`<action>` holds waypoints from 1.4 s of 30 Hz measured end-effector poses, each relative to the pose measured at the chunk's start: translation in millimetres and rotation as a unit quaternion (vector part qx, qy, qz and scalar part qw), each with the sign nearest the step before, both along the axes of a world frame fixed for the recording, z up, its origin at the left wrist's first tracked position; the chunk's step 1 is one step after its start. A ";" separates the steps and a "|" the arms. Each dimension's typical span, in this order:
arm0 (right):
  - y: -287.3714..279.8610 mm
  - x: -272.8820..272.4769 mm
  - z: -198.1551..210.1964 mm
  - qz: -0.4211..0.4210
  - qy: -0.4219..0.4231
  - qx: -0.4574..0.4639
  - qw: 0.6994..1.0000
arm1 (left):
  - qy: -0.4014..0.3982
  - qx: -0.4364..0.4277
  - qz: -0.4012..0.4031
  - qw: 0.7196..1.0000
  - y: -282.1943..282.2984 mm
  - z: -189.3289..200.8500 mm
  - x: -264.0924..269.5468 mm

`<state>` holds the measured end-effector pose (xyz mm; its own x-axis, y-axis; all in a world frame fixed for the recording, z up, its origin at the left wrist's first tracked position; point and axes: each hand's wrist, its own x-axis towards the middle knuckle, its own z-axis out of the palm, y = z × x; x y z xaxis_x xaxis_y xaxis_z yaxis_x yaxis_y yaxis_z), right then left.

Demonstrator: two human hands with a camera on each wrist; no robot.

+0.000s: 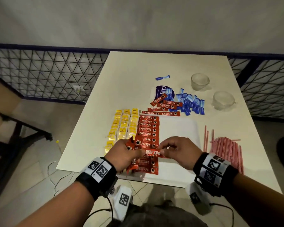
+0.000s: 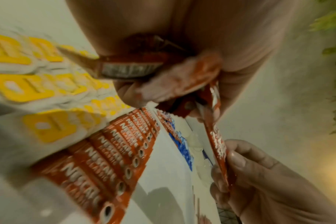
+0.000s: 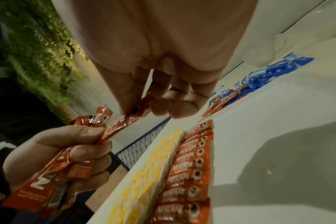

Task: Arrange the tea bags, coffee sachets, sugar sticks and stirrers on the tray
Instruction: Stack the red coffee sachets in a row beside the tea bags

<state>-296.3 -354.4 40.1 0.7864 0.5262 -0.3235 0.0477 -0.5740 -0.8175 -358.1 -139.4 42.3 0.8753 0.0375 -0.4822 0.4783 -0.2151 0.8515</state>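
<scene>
Left hand [image 1: 124,154] clutches sachet bundle [image 1: 131,144]; right hand [image 1: 179,152] pinches one sachet [image 1: 152,154] from it. Risk: bundle slips, scattering row [image 1: 147,131] below hands.

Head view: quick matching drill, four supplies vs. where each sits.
Things:
1. tea bags
2. sugar sticks
3. stirrers
4. glass cups

Places:
A. far right of the table
B. loose pile beyond the tray
C. rows at the tray's left edge
D. table right of the tray

Pairs: 1-C, 2-B, 3-D, 4-A
</scene>
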 end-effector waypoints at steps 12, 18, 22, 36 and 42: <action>30.7 -26.0 -60.9 0.073 -0.004 -0.161 0.984 | 0.057 0.107 0.059 0.991 55.4 -30.1 -40.6; 36.2 -33.0 -69.1 0.070 -0.004 -0.171 0.983 | 0.050 0.081 0.062 0.994 71.7 -30.0 -47.0; 40.9 -35.7 -70.7 0.070 -0.006 -0.186 0.980 | 0.048 0.080 0.058 0.994 74.7 -29.8 -46.5; 44.8 -36.4 -78.9 0.155 -0.062 -0.227 0.960 | 0.052 0.090 0.051 0.993 76.5 -27.7 -45.7; 47.6 -36.5 -82.8 0.173 -0.079 -0.226 0.955 | 0.049 0.089 0.057 0.993 77.3 -30.3 -48.2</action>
